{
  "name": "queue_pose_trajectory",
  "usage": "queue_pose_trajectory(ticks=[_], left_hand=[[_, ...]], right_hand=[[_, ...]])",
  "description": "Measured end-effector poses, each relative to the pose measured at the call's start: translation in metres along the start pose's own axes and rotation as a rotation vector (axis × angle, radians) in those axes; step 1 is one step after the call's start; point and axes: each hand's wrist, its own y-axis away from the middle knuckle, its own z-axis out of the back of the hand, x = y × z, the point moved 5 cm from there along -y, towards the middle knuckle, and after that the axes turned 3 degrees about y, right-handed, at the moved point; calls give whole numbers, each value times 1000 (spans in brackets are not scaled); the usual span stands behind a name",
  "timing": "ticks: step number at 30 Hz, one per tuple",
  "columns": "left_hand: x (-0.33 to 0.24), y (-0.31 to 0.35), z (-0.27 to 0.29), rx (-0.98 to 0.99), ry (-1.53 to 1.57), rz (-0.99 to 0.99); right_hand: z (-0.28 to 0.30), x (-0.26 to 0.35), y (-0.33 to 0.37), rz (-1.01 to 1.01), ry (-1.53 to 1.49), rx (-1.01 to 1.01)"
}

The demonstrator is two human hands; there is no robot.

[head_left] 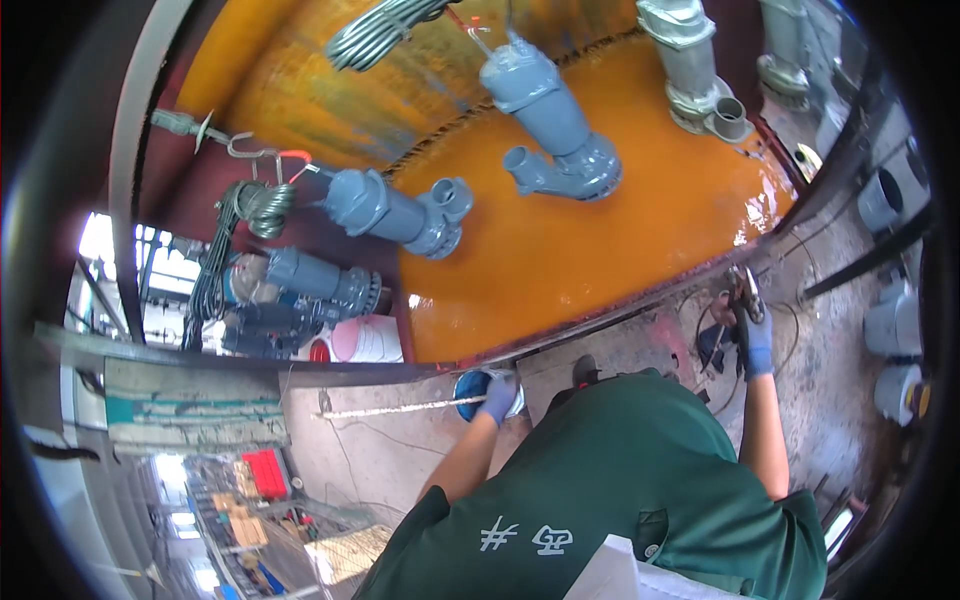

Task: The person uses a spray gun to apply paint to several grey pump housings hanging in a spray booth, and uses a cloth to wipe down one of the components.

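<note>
My left hand (497, 396), in a blue glove, is closed around a small blue and white round can (468, 390) just below the dark rim of a big orange-coated surface (600, 230). A thin pale rod (390, 408) runs left from that hand. My right hand (758, 342), also in a blue glove, is raised and grips a small metal tool (746, 290) at the rim's right end. My green shirt (640, 480) fills the lower middle of the view.
Several grey-blue pumps (548, 105) stand or hang over the orange surface, with coiled black cable (262, 205) at the left. A pink-white bucket (366, 338) sits below them. Grey buckets (890, 325) line the right. Black leads (715, 350) lie on the concrete floor.
</note>
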Motion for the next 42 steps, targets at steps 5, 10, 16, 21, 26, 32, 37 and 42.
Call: queue_pose_trajectory(ticks=[5,10,16,21,26,32,37,42], left_hand=[[1,151,-59,306,238,413],[90,235,-102,115,71,607],[112,280,-27,-583,512,1077],[204,340,-43,-1262,743,1231],[269,328,-35,-1624,1237,1150],[364,366,37,-1958,1393,731],[375,377,205,-2175,1131,463],[354,443,343,-2277,754,317]], right_hand=[[8,-85,-8,271,403,65],[13,-211,7,-314,269,328],[109,-333,45,-903,580,424],[120,-321,84,-919,495,375],[113,-311,125,-838,422,265],[62,-286,154,-677,442,252],[37,-277,172,-747,261,162],[-4,-237,197,-552,587,266]])
